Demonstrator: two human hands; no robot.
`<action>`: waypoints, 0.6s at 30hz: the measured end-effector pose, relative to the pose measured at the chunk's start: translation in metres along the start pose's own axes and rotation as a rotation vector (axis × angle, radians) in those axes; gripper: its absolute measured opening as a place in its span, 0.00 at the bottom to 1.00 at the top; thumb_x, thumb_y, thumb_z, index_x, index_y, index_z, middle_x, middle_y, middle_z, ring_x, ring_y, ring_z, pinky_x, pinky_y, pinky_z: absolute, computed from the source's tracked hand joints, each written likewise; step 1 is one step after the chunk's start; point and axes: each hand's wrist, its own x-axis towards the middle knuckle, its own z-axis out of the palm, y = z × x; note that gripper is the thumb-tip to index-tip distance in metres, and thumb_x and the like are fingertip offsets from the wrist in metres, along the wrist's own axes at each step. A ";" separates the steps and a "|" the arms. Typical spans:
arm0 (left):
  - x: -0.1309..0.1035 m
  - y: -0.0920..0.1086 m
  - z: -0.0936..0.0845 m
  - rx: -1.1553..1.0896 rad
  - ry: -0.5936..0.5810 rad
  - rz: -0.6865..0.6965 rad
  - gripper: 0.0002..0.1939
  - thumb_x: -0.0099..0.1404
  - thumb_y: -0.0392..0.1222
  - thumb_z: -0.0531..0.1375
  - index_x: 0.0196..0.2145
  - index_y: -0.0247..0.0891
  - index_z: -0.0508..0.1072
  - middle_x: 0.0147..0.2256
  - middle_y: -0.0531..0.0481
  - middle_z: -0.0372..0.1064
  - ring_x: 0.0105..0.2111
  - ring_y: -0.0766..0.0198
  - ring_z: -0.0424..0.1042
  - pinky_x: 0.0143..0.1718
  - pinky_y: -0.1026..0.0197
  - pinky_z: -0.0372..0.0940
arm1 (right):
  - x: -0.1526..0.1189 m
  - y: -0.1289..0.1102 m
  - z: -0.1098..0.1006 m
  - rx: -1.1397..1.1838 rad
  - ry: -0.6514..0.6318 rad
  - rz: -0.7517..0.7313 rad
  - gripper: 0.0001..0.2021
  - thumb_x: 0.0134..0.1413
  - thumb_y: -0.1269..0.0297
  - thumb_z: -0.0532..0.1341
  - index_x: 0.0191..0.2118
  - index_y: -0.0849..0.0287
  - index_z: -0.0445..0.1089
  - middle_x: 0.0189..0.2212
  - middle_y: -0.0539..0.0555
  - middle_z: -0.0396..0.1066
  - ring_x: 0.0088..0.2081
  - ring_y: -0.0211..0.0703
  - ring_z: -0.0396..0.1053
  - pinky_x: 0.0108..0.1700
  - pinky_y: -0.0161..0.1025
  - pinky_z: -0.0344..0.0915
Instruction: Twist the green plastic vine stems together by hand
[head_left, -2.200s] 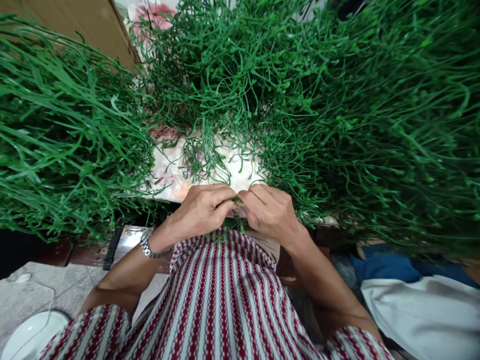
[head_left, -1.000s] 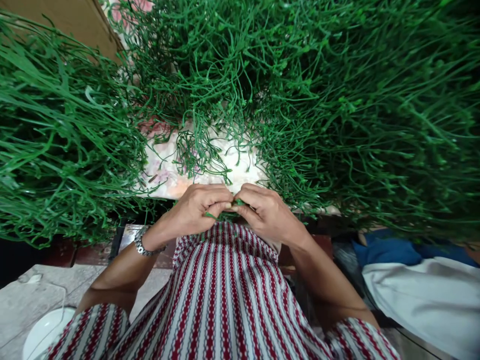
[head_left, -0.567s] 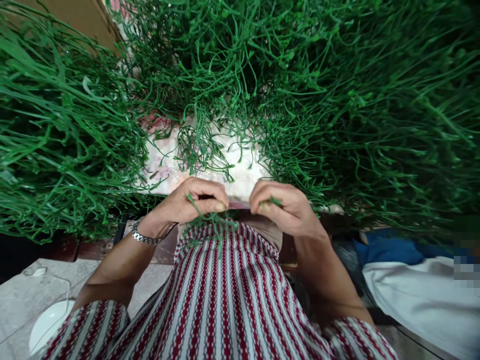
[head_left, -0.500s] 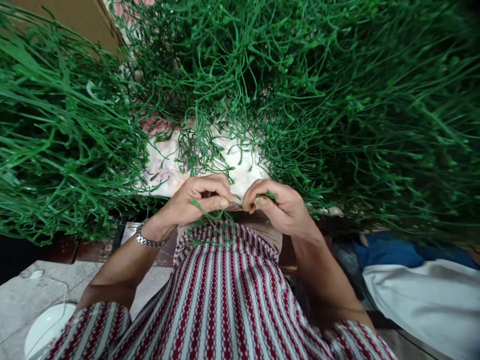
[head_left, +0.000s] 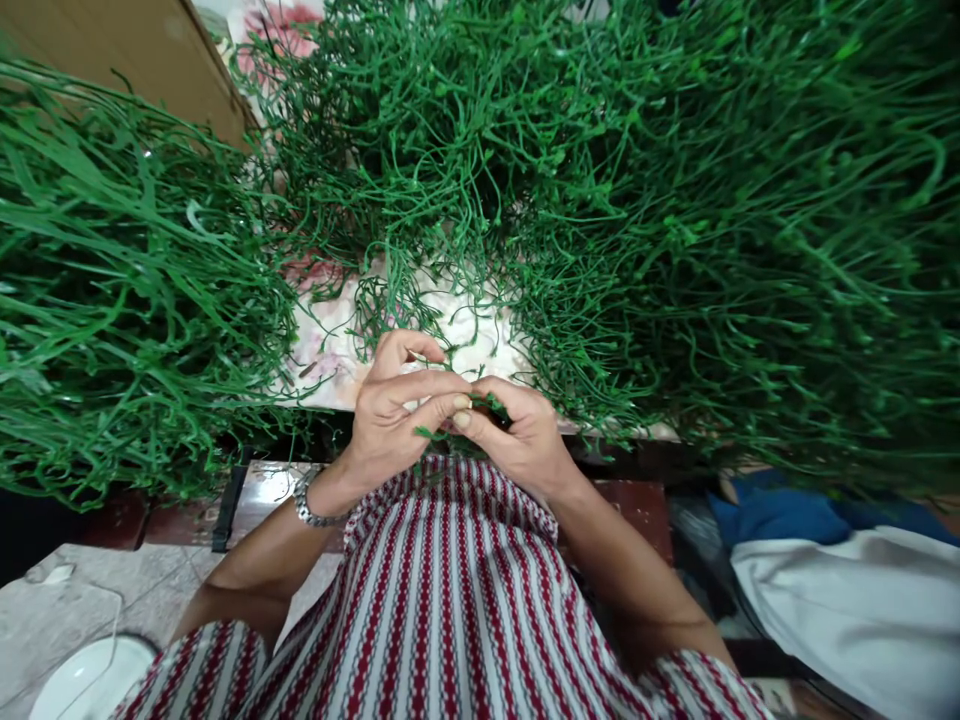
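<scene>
My left hand [head_left: 397, 410] is closed in a pinch of thumb and index finger, its other fingers raised and curled. Against its fingertips, my right hand [head_left: 521, 435] pinches too. Between them is a thin green stem [head_left: 424, 433], whose tip sticks out under my left thumb. More green [head_left: 491, 403] shows inside the curl of my right fingers; the rest is hidden by the fingers. Just beyond my hands, loose green stems [head_left: 405, 295] with small forked tips lie on a white flowered cloth [head_left: 326, 330].
A large heap of green stems [head_left: 600, 150] fills the back and right, and another heap [head_left: 127, 300] the left. A brown cardboard box [head_left: 150, 60] stands at back left. A person in pale and blue clothing [head_left: 847, 590] is at lower right. A white round object [head_left: 94, 680] is on the floor.
My hands, apart before, have come together at the fingertips. The longer loop of green stems under my left hand no longer shows; only a short tip does.
</scene>
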 end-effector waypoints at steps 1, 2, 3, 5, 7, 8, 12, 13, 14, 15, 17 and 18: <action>0.000 0.001 -0.001 0.022 0.008 -0.002 0.04 0.57 0.39 0.63 0.32 0.41 0.77 0.35 0.49 0.63 0.39 0.62 0.63 0.41 0.57 0.60 | -0.001 0.000 -0.001 0.000 -0.002 0.001 0.06 0.54 0.65 0.58 0.28 0.60 0.64 0.21 0.44 0.59 0.23 0.30 0.56 0.26 0.28 0.54; 0.000 0.002 -0.002 0.045 0.010 -0.004 0.05 0.58 0.39 0.62 0.33 0.41 0.77 0.35 0.49 0.62 0.39 0.62 0.63 0.41 0.57 0.61 | -0.001 0.000 -0.002 -0.003 -0.006 0.003 0.05 0.55 0.66 0.58 0.29 0.60 0.65 0.21 0.45 0.61 0.23 0.31 0.58 0.27 0.29 0.56; -0.001 0.003 -0.003 0.063 -0.004 -0.009 0.06 0.58 0.38 0.61 0.35 0.40 0.76 0.35 0.49 0.63 0.39 0.62 0.63 0.41 0.57 0.61 | -0.002 0.000 -0.003 -0.009 -0.007 0.002 0.05 0.55 0.67 0.57 0.30 0.60 0.65 0.22 0.46 0.63 0.24 0.31 0.60 0.28 0.29 0.58; -0.002 0.006 -0.005 0.083 -0.051 -0.014 0.10 0.59 0.39 0.60 0.40 0.39 0.74 0.36 0.48 0.64 0.40 0.61 0.64 0.41 0.57 0.61 | -0.003 0.000 -0.005 -0.029 -0.001 -0.017 0.03 0.56 0.67 0.57 0.33 0.60 0.66 0.26 0.48 0.67 0.27 0.33 0.65 0.32 0.30 0.61; -0.005 0.007 -0.006 0.106 -0.102 -0.017 0.13 0.58 0.39 0.61 0.42 0.37 0.71 0.37 0.46 0.65 0.41 0.60 0.64 0.43 0.57 0.62 | -0.003 0.000 -0.007 -0.062 0.013 -0.051 0.03 0.56 0.68 0.57 0.36 0.61 0.66 0.29 0.50 0.70 0.30 0.34 0.67 0.34 0.31 0.62; -0.006 0.007 -0.006 0.117 -0.124 -0.018 0.13 0.58 0.39 0.61 0.42 0.36 0.71 0.37 0.46 0.66 0.41 0.60 0.65 0.43 0.58 0.62 | -0.003 0.000 -0.007 -0.080 0.017 -0.065 0.04 0.56 0.68 0.56 0.37 0.61 0.66 0.30 0.51 0.70 0.30 0.34 0.68 0.34 0.31 0.62; -0.008 0.003 -0.006 0.110 -0.187 -0.026 0.04 0.59 0.36 0.60 0.34 0.35 0.71 0.30 0.49 0.68 0.33 0.65 0.67 0.36 0.63 0.62 | -0.002 0.002 -0.009 -0.119 -0.011 -0.083 0.04 0.57 0.67 0.57 0.38 0.60 0.66 0.29 0.51 0.71 0.30 0.35 0.69 0.34 0.31 0.63; -0.007 0.002 -0.007 0.082 -0.203 -0.030 0.02 0.59 0.35 0.59 0.32 0.35 0.72 0.28 0.50 0.68 0.31 0.66 0.67 0.34 0.64 0.62 | -0.002 0.002 -0.009 -0.119 -0.029 -0.089 0.04 0.57 0.67 0.56 0.38 0.60 0.66 0.28 0.51 0.71 0.30 0.35 0.69 0.33 0.31 0.63; -0.007 0.001 -0.008 0.045 -0.218 -0.040 0.02 0.60 0.34 0.59 0.31 0.34 0.72 0.26 0.50 0.68 0.28 0.67 0.66 0.31 0.64 0.61 | -0.002 0.003 -0.011 -0.123 -0.053 -0.104 0.04 0.57 0.68 0.56 0.38 0.60 0.66 0.29 0.51 0.71 0.30 0.35 0.69 0.33 0.32 0.63; -0.006 0.000 -0.010 0.005 -0.232 -0.054 0.03 0.60 0.34 0.59 0.29 0.35 0.72 0.25 0.51 0.68 0.27 0.68 0.65 0.29 0.65 0.60 | -0.001 0.003 -0.012 -0.136 -0.079 -0.127 0.04 0.57 0.68 0.56 0.38 0.61 0.66 0.29 0.52 0.71 0.30 0.36 0.69 0.33 0.32 0.63; -0.004 0.002 -0.012 -0.058 -0.255 -0.100 0.05 0.60 0.34 0.58 0.28 0.35 0.72 0.23 0.52 0.67 0.25 0.69 0.64 0.27 0.66 0.59 | -0.001 0.003 -0.015 -0.204 -0.122 -0.186 0.05 0.57 0.70 0.55 0.39 0.62 0.66 0.31 0.53 0.71 0.32 0.36 0.69 0.34 0.33 0.63; -0.003 0.003 -0.012 -0.072 -0.267 -0.137 0.06 0.61 0.35 0.58 0.27 0.35 0.72 0.22 0.53 0.66 0.24 0.69 0.64 0.27 0.66 0.58 | 0.000 0.003 -0.016 -0.255 -0.137 -0.215 0.06 0.56 0.72 0.54 0.40 0.62 0.65 0.32 0.54 0.71 0.32 0.37 0.68 0.34 0.33 0.62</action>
